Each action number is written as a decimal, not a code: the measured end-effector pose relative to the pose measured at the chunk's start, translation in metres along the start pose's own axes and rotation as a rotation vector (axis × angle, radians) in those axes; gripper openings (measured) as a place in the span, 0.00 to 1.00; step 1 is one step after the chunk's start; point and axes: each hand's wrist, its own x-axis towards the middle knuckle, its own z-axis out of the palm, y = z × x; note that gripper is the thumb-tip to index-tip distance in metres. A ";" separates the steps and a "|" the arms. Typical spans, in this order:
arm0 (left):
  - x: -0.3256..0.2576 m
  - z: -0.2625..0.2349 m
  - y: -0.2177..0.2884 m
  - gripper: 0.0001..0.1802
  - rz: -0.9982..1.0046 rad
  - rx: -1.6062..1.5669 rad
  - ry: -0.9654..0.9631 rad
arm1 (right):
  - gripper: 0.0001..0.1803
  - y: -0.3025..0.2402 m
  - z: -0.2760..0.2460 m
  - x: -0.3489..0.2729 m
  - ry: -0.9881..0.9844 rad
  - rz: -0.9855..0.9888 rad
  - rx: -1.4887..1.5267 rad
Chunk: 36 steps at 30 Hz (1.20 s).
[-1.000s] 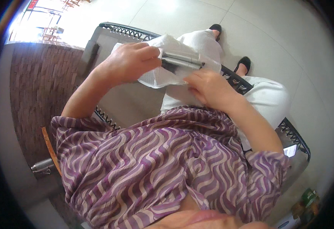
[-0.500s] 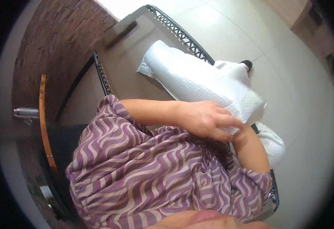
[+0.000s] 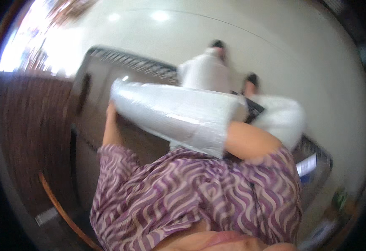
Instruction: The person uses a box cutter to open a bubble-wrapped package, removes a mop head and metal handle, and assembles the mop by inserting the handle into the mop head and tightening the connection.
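Observation:
A long piece of silvery-white bubble wrap [image 3: 179,111] lies slanting over my lap. Its far-left end is in the grip of my left hand [image 3: 111,110], whose fingers are mostly hidden behind the wrap. My right forearm [image 3: 250,140] comes in from the right and disappears behind or inside the near-right end of the wrap. The right hand itself is covered, so its fingers cannot be seen. A dark flat piece [image 3: 254,109] shows just beyond the right end of the wrap.
I sit on a brown lounger [image 3: 95,121] with a corded dark frame. My white-trousered legs [image 3: 206,71] extend over its far side to the pale tiled floor [image 3: 283,54]. A white and blue packet [image 3: 308,165] lies to the right. A brick-patterned surface [image 3: 24,138] is at left.
The view has turned. My left hand has gone from near the right forearm to the wrap's left end. The wrap now covers my right hand and is stretched out straighter.

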 end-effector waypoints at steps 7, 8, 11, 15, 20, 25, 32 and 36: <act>0.003 -0.044 -0.013 0.30 -0.116 0.392 0.225 | 0.15 0.002 -0.015 -0.030 0.025 0.109 -0.114; 0.006 -0.041 -0.012 0.30 -0.103 0.395 0.215 | 0.15 0.000 -0.016 -0.032 0.025 0.116 -0.132; -0.004 -0.035 -0.005 0.29 0.069 0.054 0.134 | 0.15 -0.002 -0.014 -0.042 0.024 0.149 -0.171; -0.004 -0.031 0.008 0.26 0.182 0.303 0.131 | 0.15 -0.011 -0.013 -0.048 -0.001 0.168 -0.236; 0.007 -0.033 0.010 0.24 0.234 0.341 0.123 | 0.15 -0.014 -0.012 -0.054 -0.037 0.190 -0.297; 0.032 -0.054 0.002 0.23 0.303 -0.057 0.196 | 0.15 -0.010 -0.023 -0.055 -0.089 0.204 -0.356; 0.082 -0.105 0.019 0.25 0.245 0.212 0.564 | 0.17 -0.022 -0.061 -0.127 0.037 0.376 -0.756; 0.078 -0.191 -0.021 0.26 -0.025 0.299 0.651 | 0.22 -0.034 -0.091 -0.187 0.079 0.449 -0.716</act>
